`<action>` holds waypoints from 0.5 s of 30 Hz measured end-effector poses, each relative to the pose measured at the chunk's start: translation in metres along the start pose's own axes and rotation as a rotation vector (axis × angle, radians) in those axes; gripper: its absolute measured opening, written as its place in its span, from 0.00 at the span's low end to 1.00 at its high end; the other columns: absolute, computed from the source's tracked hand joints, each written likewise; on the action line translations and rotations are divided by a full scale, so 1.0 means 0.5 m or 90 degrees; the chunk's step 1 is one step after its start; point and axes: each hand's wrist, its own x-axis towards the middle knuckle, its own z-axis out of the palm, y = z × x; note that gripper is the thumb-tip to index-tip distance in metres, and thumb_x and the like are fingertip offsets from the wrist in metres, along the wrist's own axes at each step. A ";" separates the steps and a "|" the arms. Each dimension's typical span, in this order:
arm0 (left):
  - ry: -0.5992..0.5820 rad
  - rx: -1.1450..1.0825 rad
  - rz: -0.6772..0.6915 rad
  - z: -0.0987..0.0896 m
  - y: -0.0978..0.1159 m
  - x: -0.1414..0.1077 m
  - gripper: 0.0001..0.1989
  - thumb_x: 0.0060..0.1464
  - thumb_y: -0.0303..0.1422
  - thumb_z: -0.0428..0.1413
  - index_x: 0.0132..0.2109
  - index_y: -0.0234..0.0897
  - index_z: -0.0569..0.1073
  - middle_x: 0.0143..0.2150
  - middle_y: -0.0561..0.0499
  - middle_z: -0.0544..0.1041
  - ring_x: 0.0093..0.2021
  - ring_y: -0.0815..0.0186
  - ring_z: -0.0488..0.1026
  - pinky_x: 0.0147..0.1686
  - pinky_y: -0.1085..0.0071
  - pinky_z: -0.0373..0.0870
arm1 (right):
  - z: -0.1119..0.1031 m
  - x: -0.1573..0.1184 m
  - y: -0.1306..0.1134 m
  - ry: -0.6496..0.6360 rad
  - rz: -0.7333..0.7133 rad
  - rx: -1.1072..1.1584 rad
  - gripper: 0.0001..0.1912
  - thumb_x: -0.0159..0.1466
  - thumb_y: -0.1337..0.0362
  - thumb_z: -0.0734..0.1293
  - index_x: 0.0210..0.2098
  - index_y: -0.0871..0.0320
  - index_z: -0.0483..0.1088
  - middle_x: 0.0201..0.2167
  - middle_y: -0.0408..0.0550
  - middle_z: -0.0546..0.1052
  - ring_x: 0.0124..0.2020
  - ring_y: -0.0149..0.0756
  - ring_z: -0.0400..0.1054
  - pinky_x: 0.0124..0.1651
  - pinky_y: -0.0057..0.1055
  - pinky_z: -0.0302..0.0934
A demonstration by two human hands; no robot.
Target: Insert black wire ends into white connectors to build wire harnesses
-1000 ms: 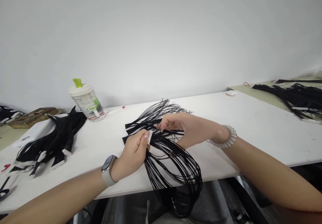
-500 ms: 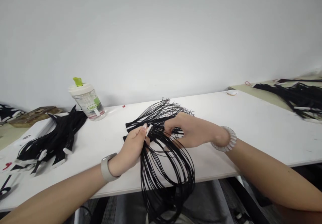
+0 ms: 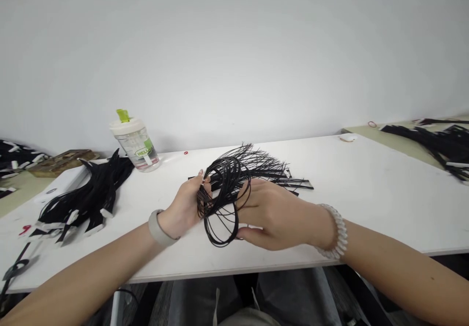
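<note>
A bundle of thin black wires (image 3: 222, 184) is gathered in loops between my two hands, above the white table. My left hand (image 3: 192, 199) is closed on the left end of the bundle, thumb on top. At its right side, my right hand (image 3: 271, 213) has its fingers curled around the looped wires, with the thumb below; part of that grip is hidden. Behind both hands, more black wires with splayed ends (image 3: 264, 160) lie on the table.
A clear cup with a white lid (image 3: 135, 142) stands at the back left. Beside it, black flat cables with white connectors (image 3: 88, 194) lie in a heap. Further cables (image 3: 432, 142) rest on the right-hand table. A wooden box (image 3: 60, 162) sits at far left.
The wires that hung over the table's front edge are now drawn up and coiled into loops. My right hand has moved down and closed around them. The view has shifted slightly.
</note>
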 end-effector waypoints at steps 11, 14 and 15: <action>0.105 -0.137 -0.070 0.003 0.010 0.002 0.10 0.52 0.27 0.51 0.24 0.33 0.63 0.14 0.58 0.63 0.12 0.76 0.58 0.10 0.80 0.56 | 0.058 0.010 -0.014 0.130 -0.153 -0.192 0.10 0.62 0.70 0.57 0.27 0.63 0.67 0.22 0.44 0.68 0.24 0.28 0.59 0.30 0.31 0.53; 0.121 -0.163 -0.048 -0.003 0.007 0.011 0.10 0.52 0.27 0.52 0.24 0.33 0.63 0.13 0.58 0.62 0.12 0.77 0.57 0.10 0.81 0.57 | 0.072 0.015 -0.029 0.129 -0.238 -0.204 0.10 0.62 0.70 0.57 0.40 0.66 0.68 0.27 0.48 0.71 0.26 0.29 0.61 0.31 0.31 0.54; 0.127 -0.166 -0.046 -0.004 0.007 0.013 0.10 0.52 0.27 0.52 0.24 0.34 0.62 0.13 0.58 0.61 0.12 0.77 0.57 0.10 0.81 0.57 | 0.077 0.017 -0.032 0.110 -0.238 -0.194 0.12 0.62 0.70 0.57 0.42 0.67 0.66 0.28 0.49 0.71 0.26 0.29 0.62 0.32 0.31 0.54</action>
